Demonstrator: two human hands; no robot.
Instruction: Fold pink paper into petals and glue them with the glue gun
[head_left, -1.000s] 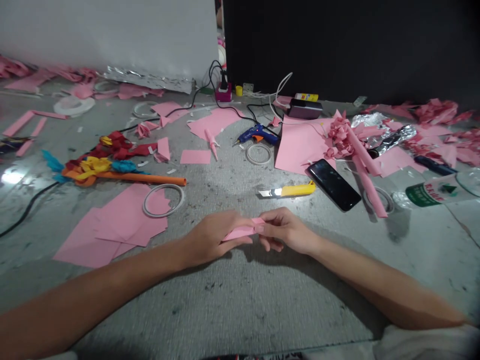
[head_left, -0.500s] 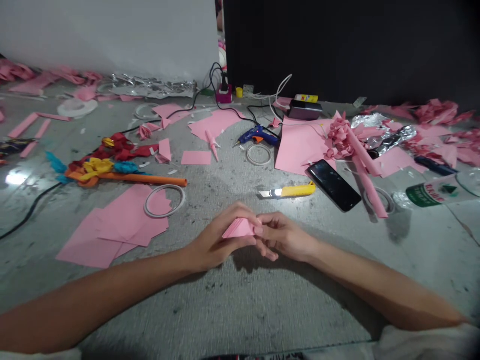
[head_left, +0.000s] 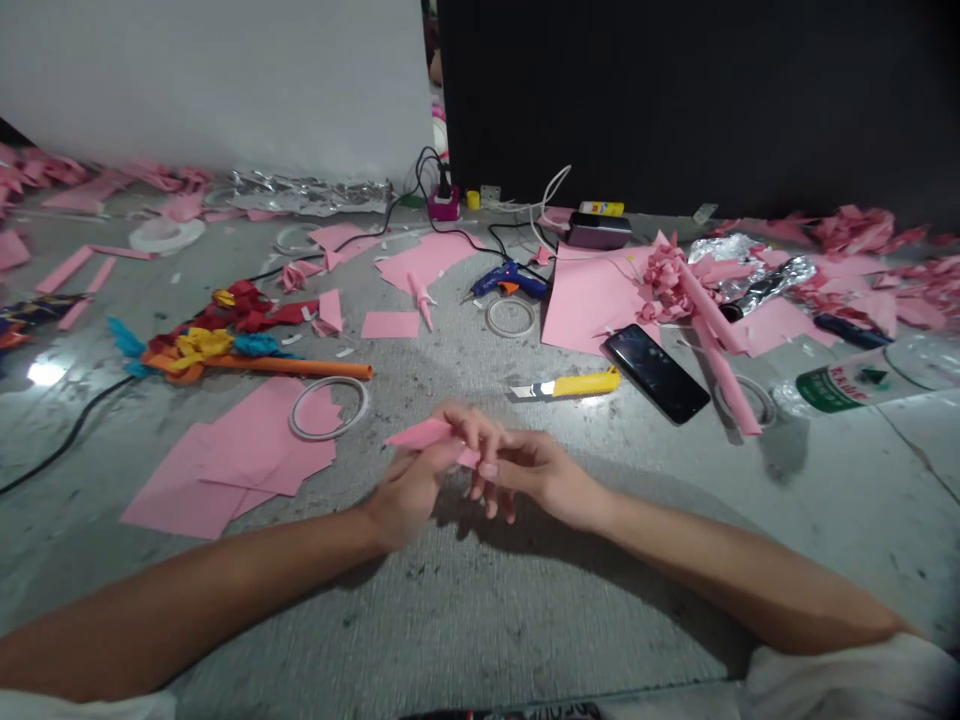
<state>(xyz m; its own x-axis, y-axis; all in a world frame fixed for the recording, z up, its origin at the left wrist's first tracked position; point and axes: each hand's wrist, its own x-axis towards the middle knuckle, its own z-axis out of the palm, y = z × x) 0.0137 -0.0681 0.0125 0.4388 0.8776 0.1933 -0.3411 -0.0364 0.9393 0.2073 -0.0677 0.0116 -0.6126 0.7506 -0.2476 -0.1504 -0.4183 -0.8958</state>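
Note:
A folded piece of pink paper [head_left: 421,433] is pinched in my left hand [head_left: 411,490], one pointed end sticking out to the left. My right hand [head_left: 536,470] meets it from the other side, its fingers closed around the paper's right end, which is partly hidden. Both hands are just above the grey floor, and the left one is slightly blurred. Beyond them lies a yellow box cutter [head_left: 577,384] with its blade out. A stack of pink paper squares [head_left: 225,465] rests to the left, a roll of white tape [head_left: 328,408] on its corner.
A blue glue gun [head_left: 510,280] lies farther back near another tape roll [head_left: 511,318]. On the right are a black phone [head_left: 656,372], a pink paper flower stem [head_left: 724,370] and a plastic bottle [head_left: 847,385]. Colourful paper flowers with an orange stem [head_left: 292,368] lie left.
The pink paper has turned in my hands, its point now showing at left. Both hands have shifted slightly left, and the right fingers have moved over the paper. The camera view has shifted a little.

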